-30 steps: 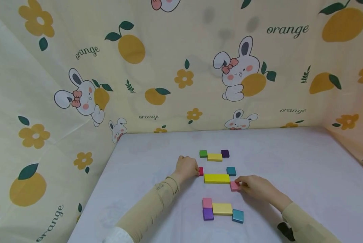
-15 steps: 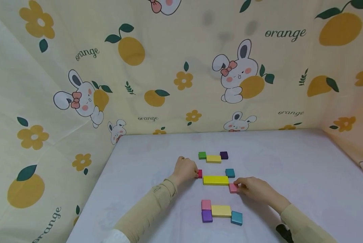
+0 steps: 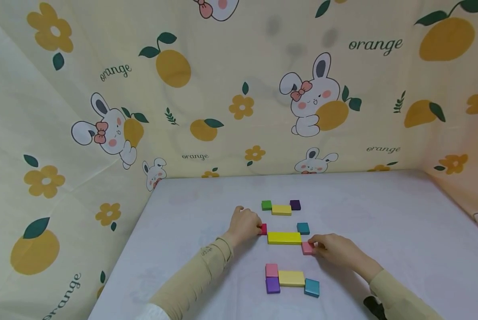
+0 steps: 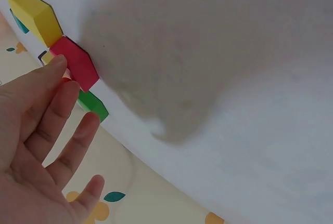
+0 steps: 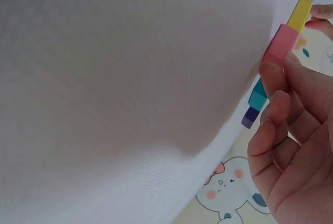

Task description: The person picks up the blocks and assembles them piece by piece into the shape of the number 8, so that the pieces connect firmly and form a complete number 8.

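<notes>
In the head view, a long yellow block (image 3: 284,238) lies flat on the white table between my hands. My left hand (image 3: 243,226) pinches a red block (image 4: 79,64) between thumb and index finger at the yellow block's far left corner; the other fingers are spread. On the right, my right hand (image 3: 339,250) pinches a pink block (image 5: 281,43) by its outer side, with the remaining fingers bent. That pink block meets the yellow one at its near right corner. A teal block (image 3: 303,228) sits by the far right corner. Fingers partly cover the red and pink blocks.
Farther back are a green block (image 3: 266,205), a pale yellow block (image 3: 281,210) and a dark purple block (image 3: 295,205). Nearer lie another pink block (image 3: 271,270), a purple block (image 3: 272,285), a cream-yellow block (image 3: 291,278) and a blue-teal block (image 3: 312,288). A printed cloth (image 3: 222,98) backs the table.
The head view has shifted slightly, so everything sits a little lower in it. Both hands stay at the same blocks, and no block has visibly moved on the table.
</notes>
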Demonstrator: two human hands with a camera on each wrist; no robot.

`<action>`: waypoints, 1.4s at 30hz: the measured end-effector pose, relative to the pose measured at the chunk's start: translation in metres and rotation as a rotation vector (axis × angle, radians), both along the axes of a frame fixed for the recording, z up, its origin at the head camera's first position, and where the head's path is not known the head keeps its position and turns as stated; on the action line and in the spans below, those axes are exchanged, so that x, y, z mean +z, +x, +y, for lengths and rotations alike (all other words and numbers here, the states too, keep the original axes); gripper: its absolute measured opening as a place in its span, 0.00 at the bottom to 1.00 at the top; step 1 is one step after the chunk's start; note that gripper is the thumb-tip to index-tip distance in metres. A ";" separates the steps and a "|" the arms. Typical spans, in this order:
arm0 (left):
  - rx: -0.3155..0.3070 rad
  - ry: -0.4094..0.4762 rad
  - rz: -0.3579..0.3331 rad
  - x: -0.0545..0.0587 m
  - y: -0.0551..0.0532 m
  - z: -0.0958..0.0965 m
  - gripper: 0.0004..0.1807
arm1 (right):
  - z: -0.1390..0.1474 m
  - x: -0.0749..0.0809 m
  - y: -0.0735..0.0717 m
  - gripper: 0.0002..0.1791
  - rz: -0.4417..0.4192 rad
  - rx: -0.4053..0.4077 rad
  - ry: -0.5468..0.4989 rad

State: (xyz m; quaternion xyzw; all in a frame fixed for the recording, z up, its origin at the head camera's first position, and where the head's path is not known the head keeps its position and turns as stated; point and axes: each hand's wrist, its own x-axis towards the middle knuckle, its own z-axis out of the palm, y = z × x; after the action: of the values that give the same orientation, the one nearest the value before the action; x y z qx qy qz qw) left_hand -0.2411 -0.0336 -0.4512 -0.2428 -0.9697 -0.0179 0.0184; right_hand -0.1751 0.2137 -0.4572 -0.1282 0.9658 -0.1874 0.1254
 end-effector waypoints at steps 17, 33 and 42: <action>-0.055 0.054 0.044 0.005 0.012 -0.004 0.08 | 0.001 0.000 -0.002 0.12 -0.004 0.002 0.009; -0.156 0.140 -0.133 0.014 0.047 -0.018 0.16 | 0.000 0.001 -0.001 0.12 -0.017 -0.001 0.016; -0.226 0.143 -0.190 0.015 0.062 -0.025 0.17 | 0.000 0.002 0.000 0.13 -0.010 0.010 0.017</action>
State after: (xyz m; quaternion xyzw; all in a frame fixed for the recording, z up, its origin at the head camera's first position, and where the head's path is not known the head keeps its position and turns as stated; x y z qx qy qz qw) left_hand -0.1791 -0.0590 -0.4364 -0.3458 -0.9298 -0.1118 -0.0585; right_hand -0.1755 0.2139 -0.4550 -0.1309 0.9661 -0.1789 0.1322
